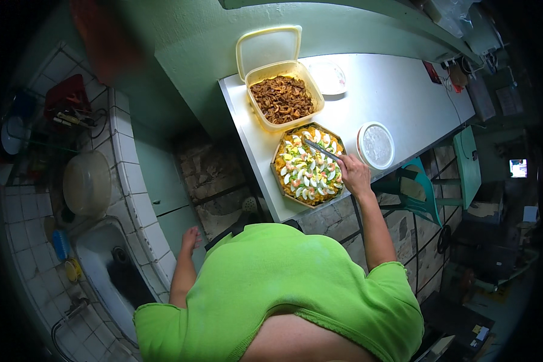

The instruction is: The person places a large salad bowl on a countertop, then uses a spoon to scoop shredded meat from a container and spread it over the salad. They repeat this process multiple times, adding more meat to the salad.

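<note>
My right hand (356,175) is closed around a long, slim grey utensil (321,149), whose exact kind I cannot make out. Its far end rests over an octagonal tray of yellow-orange food (308,164), topped with egg wedges, pink shrimp-like pieces and chopped greens. Just behind the tray stands a yellowish plastic container (276,127) of brown cooked strips, its lid (269,50) tipped back against the wall. To the right of my right hand is a round white-rimmed tub (375,145). My left hand (190,238) hangs low at my side, fingers loosely apart, holding nothing.
The white table (398,90) runs back to the right along a green wall. A white plate (329,78) lies beside the container. On the left are a tiled counter (133,175) and a sink (96,241). A teal chair (425,190) stands at the right.
</note>
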Motion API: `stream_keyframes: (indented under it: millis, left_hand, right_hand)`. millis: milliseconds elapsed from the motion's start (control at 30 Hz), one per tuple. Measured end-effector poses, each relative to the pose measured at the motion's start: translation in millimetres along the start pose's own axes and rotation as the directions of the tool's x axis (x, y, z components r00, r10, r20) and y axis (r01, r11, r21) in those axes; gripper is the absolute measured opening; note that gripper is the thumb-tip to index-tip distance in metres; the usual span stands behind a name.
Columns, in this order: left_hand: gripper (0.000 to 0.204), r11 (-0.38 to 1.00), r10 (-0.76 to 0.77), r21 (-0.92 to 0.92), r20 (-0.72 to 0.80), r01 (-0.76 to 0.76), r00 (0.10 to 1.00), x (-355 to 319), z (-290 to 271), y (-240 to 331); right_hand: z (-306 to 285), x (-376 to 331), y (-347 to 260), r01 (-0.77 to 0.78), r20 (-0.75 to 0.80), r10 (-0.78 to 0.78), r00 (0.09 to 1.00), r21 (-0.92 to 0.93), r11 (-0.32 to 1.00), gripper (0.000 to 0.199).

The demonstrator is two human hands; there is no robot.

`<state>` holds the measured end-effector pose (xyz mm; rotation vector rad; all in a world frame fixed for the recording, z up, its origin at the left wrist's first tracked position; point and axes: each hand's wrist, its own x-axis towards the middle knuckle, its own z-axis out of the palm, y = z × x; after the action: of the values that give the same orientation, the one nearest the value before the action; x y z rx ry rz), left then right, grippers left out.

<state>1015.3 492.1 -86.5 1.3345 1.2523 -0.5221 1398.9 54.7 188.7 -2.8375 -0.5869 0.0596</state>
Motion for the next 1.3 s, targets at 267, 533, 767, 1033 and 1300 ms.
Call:
stream_keyframes:
  millis: [267,533,767,1033,1300]
  left_hand:
    - [0.035,0.999,-0.042,-0.004,-0.008,0.042,0.999,-8,7,33]
    - [0.035,0.996,-0.082,-0.021,0.005,0.082,0.997,-7,8,17]
    - [0.033,0.99,-0.097,-0.103,-0.032,0.094,0.995,-12,9,-3]
    - [0.038,0.986,-0.093,-0.143,-0.033,0.087,0.995,-12,6,-18]
    - [0.039,0.988,-0.091,-0.127,-0.026,0.087,0.995,-20,14,-3]
  right_hand:
    - [-18,1,-11,-0.003,-0.067,0.005,0.998,0.03,1.0,0.019]
    - [34,26,-147,0.45,-0.234,-0.384,0.893,0.457,0.767,0.017]
    - [26,119,-108,0.157,-0.17,-0.133,0.976,0.132,0.979,0.019]
    - [41,144,-91,0.133,0.025,-0.131,0.991,-0.157,0.979,0.024]
    - [22,141,-68,0.063,-0.01,-0.064,0.998,-0.062,0.996,0.023]
